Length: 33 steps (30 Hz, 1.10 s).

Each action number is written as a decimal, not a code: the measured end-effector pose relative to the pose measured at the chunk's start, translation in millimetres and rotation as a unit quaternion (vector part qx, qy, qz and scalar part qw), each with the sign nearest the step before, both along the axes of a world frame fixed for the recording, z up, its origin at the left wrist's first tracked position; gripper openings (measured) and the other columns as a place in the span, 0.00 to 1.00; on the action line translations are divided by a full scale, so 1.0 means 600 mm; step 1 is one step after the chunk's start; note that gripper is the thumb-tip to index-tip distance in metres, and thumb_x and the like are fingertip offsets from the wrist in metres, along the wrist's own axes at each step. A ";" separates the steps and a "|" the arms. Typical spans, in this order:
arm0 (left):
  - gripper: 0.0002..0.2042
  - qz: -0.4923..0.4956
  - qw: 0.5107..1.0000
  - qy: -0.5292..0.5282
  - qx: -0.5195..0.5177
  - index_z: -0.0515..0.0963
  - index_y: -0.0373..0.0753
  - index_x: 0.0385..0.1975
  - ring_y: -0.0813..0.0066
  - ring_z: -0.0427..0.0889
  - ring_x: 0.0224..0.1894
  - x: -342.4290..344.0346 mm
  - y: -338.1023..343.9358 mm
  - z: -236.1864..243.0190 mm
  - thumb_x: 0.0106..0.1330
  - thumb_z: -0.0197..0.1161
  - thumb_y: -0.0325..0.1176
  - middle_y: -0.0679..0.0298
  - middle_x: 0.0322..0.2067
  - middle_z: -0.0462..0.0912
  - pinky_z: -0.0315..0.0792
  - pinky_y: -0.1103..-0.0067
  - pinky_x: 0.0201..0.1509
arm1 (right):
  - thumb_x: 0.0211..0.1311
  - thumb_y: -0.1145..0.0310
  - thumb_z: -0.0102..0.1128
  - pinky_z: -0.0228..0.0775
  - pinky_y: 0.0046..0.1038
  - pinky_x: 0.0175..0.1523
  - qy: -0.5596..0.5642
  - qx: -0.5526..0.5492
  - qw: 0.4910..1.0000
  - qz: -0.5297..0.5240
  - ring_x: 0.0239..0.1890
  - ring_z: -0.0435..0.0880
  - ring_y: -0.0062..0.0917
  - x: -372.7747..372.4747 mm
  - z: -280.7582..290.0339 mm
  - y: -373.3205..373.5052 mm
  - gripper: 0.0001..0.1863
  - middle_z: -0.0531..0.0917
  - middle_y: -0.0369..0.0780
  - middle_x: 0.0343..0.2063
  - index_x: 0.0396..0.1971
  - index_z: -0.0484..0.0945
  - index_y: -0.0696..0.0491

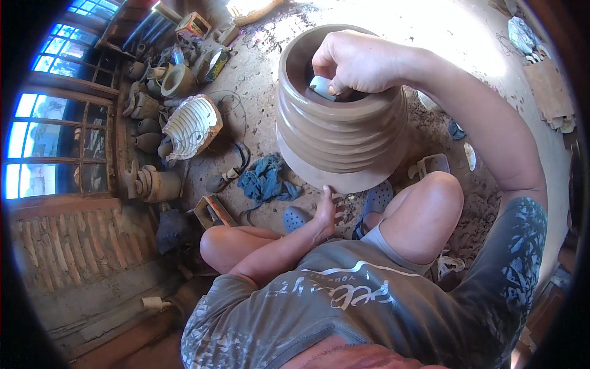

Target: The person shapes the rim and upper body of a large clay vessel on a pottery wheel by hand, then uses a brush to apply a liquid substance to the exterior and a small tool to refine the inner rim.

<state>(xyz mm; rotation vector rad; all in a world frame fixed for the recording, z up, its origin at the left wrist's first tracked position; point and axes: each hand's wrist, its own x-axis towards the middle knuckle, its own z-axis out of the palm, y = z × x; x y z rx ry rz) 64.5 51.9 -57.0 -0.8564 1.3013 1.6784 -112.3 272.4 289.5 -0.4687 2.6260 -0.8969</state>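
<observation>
A large ribbed brown clay pot (341, 132) stands upright on a pale round disc (332, 176). My right hand (358, 63) reaches over the pot's rim, closed on a small pale rounded piece (321, 88), with dark marks along its edge. It holds the piece at the inner side of the near rim; part of the piece and some fingertips are hidden. My left hand (326, 212) is below the pot, fingers apart, with one finger at the disc's near edge. Nothing shows in that hand.
Left of the disc lie a crumpled blue-green cloth (268, 178) and a ribbed pale mould-like piece (192, 127). Several clay pots (178, 81) line the window wall. A small box (215, 212) stands near my left knee. Clay scraps (476, 209) and a clear tub (434, 163) are on the right.
</observation>
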 end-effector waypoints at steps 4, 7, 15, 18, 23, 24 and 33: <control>0.43 0.071 0.981 0.153 -0.096 0.55 0.45 0.76 0.54 0.61 0.75 -0.123 -0.054 -0.046 0.72 0.39 0.73 0.56 0.74 0.63 0.61 0.44 0.69 | 0.52 0.81 0.68 0.77 0.30 0.41 0.002 0.013 1.000 0.017 0.32 0.85 0.23 -0.001 0.006 0.001 0.06 0.87 0.40 0.27 0.31 0.85 0.59; 0.44 0.131 0.980 0.134 -0.063 0.66 0.38 0.69 0.54 0.79 0.59 -0.236 -0.127 -0.041 0.73 0.34 0.74 0.48 0.62 0.77 0.76 0.60 0.49 | 0.50 0.80 0.68 0.77 0.31 0.41 0.009 0.011 1.000 0.028 0.32 0.85 0.23 -0.003 0.003 0.000 0.07 0.87 0.40 0.27 0.31 0.85 0.59; 0.42 -0.038 0.999 -0.007 -0.020 0.52 0.47 0.77 0.50 0.69 0.68 0.010 0.009 0.032 0.74 0.36 0.73 0.54 0.72 0.65 0.66 0.51 0.63 | 0.49 0.80 0.68 0.77 0.31 0.40 0.005 0.014 0.999 0.034 0.31 0.86 0.25 -0.006 0.001 0.008 0.07 0.87 0.41 0.26 0.31 0.85 0.59; 0.40 0.062 0.993 0.057 -0.088 0.52 0.51 0.76 0.53 0.65 0.72 -0.047 -0.013 -0.001 0.73 0.37 0.73 0.57 0.74 0.63 0.65 0.50 0.64 | 0.48 0.81 0.68 0.77 0.31 0.39 0.000 0.011 0.999 0.035 0.31 0.86 0.25 -0.004 0.006 0.007 0.07 0.87 0.41 0.26 0.30 0.84 0.59; 0.41 0.161 0.965 0.158 -0.132 0.59 0.34 0.74 0.50 0.63 0.74 -0.247 -0.127 -0.008 0.77 0.35 0.67 0.49 0.74 0.64 0.59 0.54 0.75 | 0.46 0.81 0.67 0.76 0.32 0.38 0.018 -0.006 0.997 0.071 0.29 0.84 0.25 -0.011 -0.001 0.013 0.07 0.86 0.41 0.25 0.29 0.84 0.60; 0.41 0.146 0.976 0.124 -0.099 0.58 0.36 0.75 0.50 0.62 0.75 -0.231 -0.091 0.037 0.77 0.35 0.67 0.50 0.74 0.63 0.57 0.53 0.75 | 0.46 0.81 0.67 0.76 0.33 0.38 0.017 0.009 0.998 0.063 0.29 0.84 0.25 -0.009 0.001 0.019 0.07 0.86 0.41 0.25 0.29 0.84 0.60; 0.46 0.023 0.999 0.017 -0.044 0.52 0.45 0.78 0.52 0.58 0.76 -0.039 0.014 0.050 0.70 0.38 0.76 0.56 0.76 0.57 0.54 0.48 0.72 | 0.46 0.80 0.68 0.74 0.34 0.38 0.012 0.020 0.997 0.079 0.29 0.83 0.27 0.001 0.010 0.017 0.08 0.85 0.43 0.24 0.29 0.83 0.61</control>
